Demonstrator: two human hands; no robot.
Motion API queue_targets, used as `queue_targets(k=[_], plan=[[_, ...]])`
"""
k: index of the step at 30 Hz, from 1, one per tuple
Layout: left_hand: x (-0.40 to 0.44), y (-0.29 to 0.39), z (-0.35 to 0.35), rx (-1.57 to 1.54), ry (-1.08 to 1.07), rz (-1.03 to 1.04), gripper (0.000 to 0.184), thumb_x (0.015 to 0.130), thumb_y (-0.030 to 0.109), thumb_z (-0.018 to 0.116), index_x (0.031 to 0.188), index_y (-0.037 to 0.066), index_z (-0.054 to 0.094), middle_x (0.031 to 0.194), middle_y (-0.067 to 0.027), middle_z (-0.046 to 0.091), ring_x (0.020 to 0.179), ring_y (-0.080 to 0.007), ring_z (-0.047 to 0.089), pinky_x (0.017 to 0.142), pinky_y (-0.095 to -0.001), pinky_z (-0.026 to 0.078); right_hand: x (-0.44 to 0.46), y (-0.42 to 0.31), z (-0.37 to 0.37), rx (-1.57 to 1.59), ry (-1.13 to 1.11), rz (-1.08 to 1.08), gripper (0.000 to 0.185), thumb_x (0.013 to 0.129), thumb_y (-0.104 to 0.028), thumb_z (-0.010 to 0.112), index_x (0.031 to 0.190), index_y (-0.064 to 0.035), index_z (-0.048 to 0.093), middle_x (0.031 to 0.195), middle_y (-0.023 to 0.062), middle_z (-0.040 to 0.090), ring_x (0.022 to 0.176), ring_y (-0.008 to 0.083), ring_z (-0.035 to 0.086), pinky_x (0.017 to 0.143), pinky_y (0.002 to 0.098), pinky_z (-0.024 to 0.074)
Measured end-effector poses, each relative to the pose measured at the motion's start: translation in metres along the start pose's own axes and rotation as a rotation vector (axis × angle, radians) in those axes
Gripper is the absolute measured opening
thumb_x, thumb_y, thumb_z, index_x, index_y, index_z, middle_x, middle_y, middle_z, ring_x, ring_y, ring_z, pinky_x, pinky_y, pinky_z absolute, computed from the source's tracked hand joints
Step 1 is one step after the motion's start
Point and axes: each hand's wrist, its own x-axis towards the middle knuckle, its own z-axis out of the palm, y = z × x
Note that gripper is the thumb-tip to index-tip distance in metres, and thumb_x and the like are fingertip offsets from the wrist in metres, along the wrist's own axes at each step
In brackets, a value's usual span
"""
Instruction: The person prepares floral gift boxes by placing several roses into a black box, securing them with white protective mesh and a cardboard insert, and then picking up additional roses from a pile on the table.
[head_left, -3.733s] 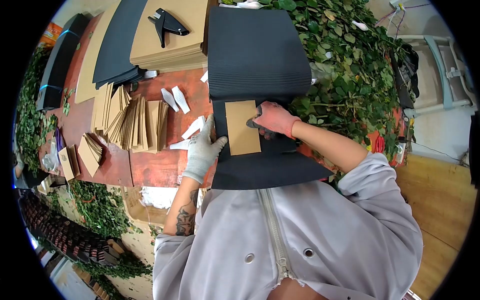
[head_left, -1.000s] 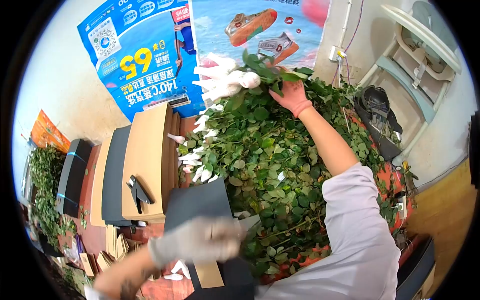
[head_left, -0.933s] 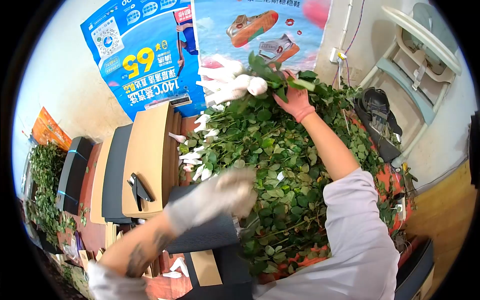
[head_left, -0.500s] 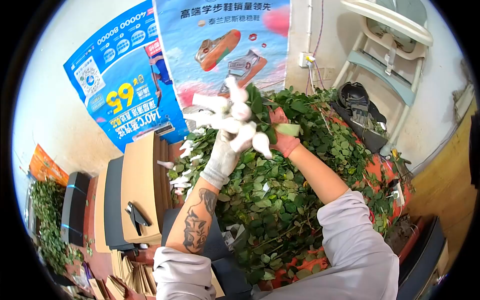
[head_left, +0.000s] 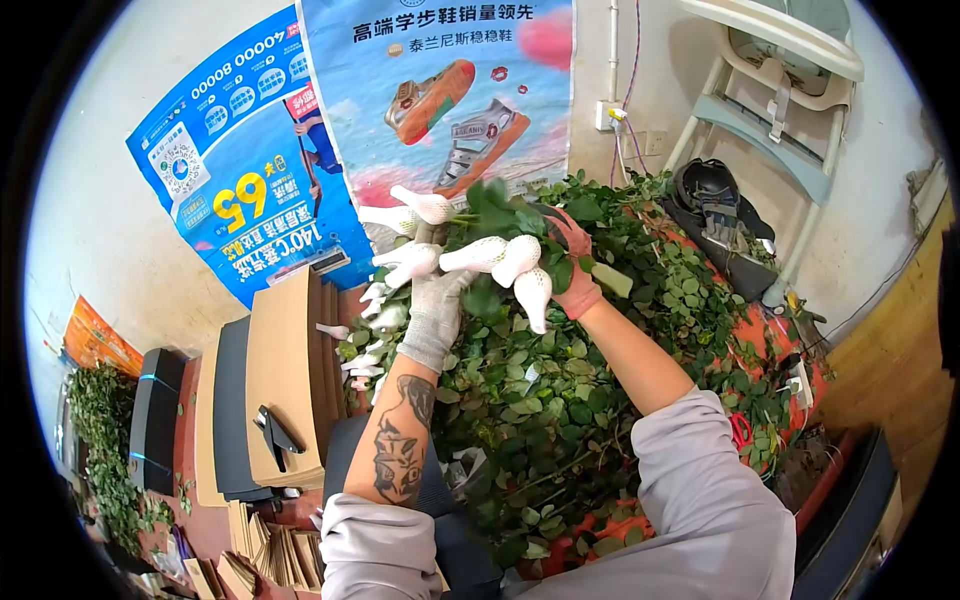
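Net-sleeved flowers point(head_left: 515, 260) are held over the leaf pile point(head_left: 545, 400), towards its far left. The right hand point(head_left: 577, 268) has its fingers clamped on their leafy part; I cannot tell if the left hand's fingers point(head_left: 430, 236) are closed on any. A light touch there should avoid crushing them.

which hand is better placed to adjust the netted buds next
Probably the left hand: it is up among the netted buds, while the right hand is wrapped around the leafy stems.
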Motion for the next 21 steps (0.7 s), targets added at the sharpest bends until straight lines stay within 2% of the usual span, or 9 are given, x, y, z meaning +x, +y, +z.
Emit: queue_targets(k=[2, 4, 6, 10, 13, 15, 18, 20, 21], plan=[[-0.003, 0.001, 0.002, -0.272, -0.045, -0.137, 0.045, 0.074, -0.016, 0.053, 0.116, 0.0, 0.051, 0.113, -0.0091, 0.057, 0.105, -0.0194, 0.057, 0.091, -0.0317, 0.047, -0.006, 0.008, 0.004, 0.048, 0.041, -0.007, 0.043, 0.075, -0.021, 0.065, 0.114, -0.0083, 0.056, 0.114, 0.0129, 0.057, 0.112, 0.0314, 0.05, 0.091, 0.0402, 0.0443], [-0.002, -0.009, -0.002, -0.276, -0.19, -0.024, 0.037, 0.076, -0.008, 0.055, 0.112, 0.001, 0.052, 0.106, -0.0098, 0.06, 0.101, -0.0199, 0.058, 0.091, -0.0332, 0.047, 0.0, -0.011, -0.001, -0.082, 0.027, -0.182, 0.048, 0.075, -0.024, 0.064, 0.119, -0.0094, 0.052, 0.118, 0.0126, 0.054, 0.118, 0.0325, 0.044, 0.095, 0.0413, 0.0407], [0.004, -0.013, -0.004, -0.253, -0.171, -0.036, 0.021, 0.085, 0.019, 0.055, 0.099, 0.003, 0.058, 0.102, -0.0075, 0.059, 0.094, -0.0196, 0.056, 0.087, -0.0357, 0.043, 0.0, -0.006, 0.001, -0.165, -0.064, -0.191, 0.053, 0.074, -0.021, 0.067, 0.12, -0.0027, 0.049, 0.12, 0.0148, 0.053, 0.116, 0.0331, 0.047, 0.099, 0.0424, 0.0383], [0.003, -0.008, -0.017, -0.387, -0.204, -0.17, 0.019, 0.084, 0.021, 0.054, 0.088, 0.004, 0.061, 0.085, -0.0057, 0.061, 0.086, -0.0193, 0.056, 0.072, -0.0367, 0.047, 0.002, -0.005, -0.005, -0.128, -0.193, -0.177, 0.057, 0.075, -0.028, 0.064, 0.125, -0.0085, 0.048, 0.13, 0.0149, 0.043, 0.124, 0.035, 0.037, 0.102, 0.0424, 0.0351], [-0.006, -0.012, -0.028, 0.484, -0.358, 0.147, 0.016, 0.087, 0.015, 0.052, 0.099, 0.007, 0.06, 0.097, -0.0018, 0.058, 0.091, -0.016, 0.055, 0.078, -0.0313, 0.046, -0.003, 0.004, -0.004, -0.088, -0.257, -0.108, 0.068, 0.075, -0.034, 0.065, 0.133, -0.0087, 0.04, 0.138, 0.0168, 0.032, 0.132, 0.0355, 0.025, 0.11, 0.0452, 0.0211], [-0.006, -0.015, -0.025, -0.002, -0.288, -0.122, 0.031, 0.094, 0.024, 0.047, 0.12, 0.008, 0.047, 0.094, 0.0013, 0.053, 0.082, -0.0085, 0.052, 0.078, -0.0266, 0.044, -0.002, 0.009, -0.01, -0.074, -0.319, -0.093, 0.069, 0.075, -0.034, 0.066, 0.133, -0.0094, 0.04, 0.139, 0.0156, 0.033, 0.133, 0.0345, 0.024, 0.11, 0.045, 0.0209], [-0.009, -0.004, -0.016, 0.068, -0.27, -0.12, 0.031, 0.093, 0.026, 0.048, 0.118, 0.008, 0.049, 0.092, 0.0015, 0.055, 0.084, -0.0085, 0.052, 0.078, -0.0265, 0.043, 0.009, 0.014, -0.02, -0.235, -0.455, -0.32, 0.067, 0.076, -0.033, 0.067, 0.133, -0.0111, 0.041, 0.14, 0.0126, 0.034, 0.134, 0.0318, 0.024, 0.109, 0.044, 0.0234], [-0.01, 0.014, -0.002, -0.332, -0.442, -0.199, 0.032, 0.092, 0.027, 0.049, 0.116, 0.005, 0.051, 0.098, -0.0007, 0.056, 0.091, -0.0108, 0.053, 0.084, -0.0286, 0.043, 0.003, 0.026, -0.022, 0.031, -0.471, -0.2, 0.063, 0.078, -0.032, 0.066, 0.133, -0.011, 0.042, 0.139, 0.0111, 0.036, 0.133, 0.0297, 0.025, 0.111, 0.0422, 0.0209], [-0.01, 0.017, 0.001, -0.24, -0.357, -0.165, 0.037, 0.091, 0.029, 0.052, 0.119, 0.006, 0.048, 0.105, -0.0027, 0.054, 0.096, -0.0124, 0.053, 0.085, -0.0293, 0.044, -0.002, 0.028, -0.022, 0.113, -0.478, -0.091, 0.062, 0.079, -0.031, 0.065, 0.133, -0.0102, 0.041, 0.137, 0.0119, 0.038, 0.132, 0.0298, 0.028, 0.109, 0.0411, 0.0233]])
